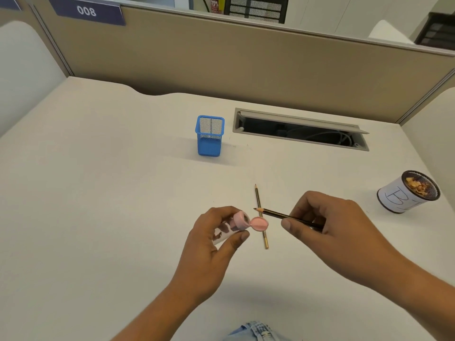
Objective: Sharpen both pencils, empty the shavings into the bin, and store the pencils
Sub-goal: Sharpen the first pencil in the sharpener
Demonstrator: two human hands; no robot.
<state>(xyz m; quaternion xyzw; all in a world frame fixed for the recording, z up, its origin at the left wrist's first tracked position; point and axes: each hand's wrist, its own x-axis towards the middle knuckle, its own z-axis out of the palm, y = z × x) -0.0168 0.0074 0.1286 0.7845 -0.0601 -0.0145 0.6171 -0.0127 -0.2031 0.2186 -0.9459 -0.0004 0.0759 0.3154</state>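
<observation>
My left hand grips a pink sharpener with a clear barrel; its pink cap hangs open to the right. Brown shavings show inside the barrel. My right hand pinches a dark pencil, its sharpened tip pointing left a short way above the sharpener's mouth. A second pencil lies flat on the desk between my hands, tip pointing away from me. The blue mesh pencil holder stands empty farther back. The bin, a mesh cup wrapped in white paper, sits at the right with shavings in it.
The white desk is bounded by beige partition walls at the back and sides. An open cable slot with wires inside is set into the desk to the right of the blue holder.
</observation>
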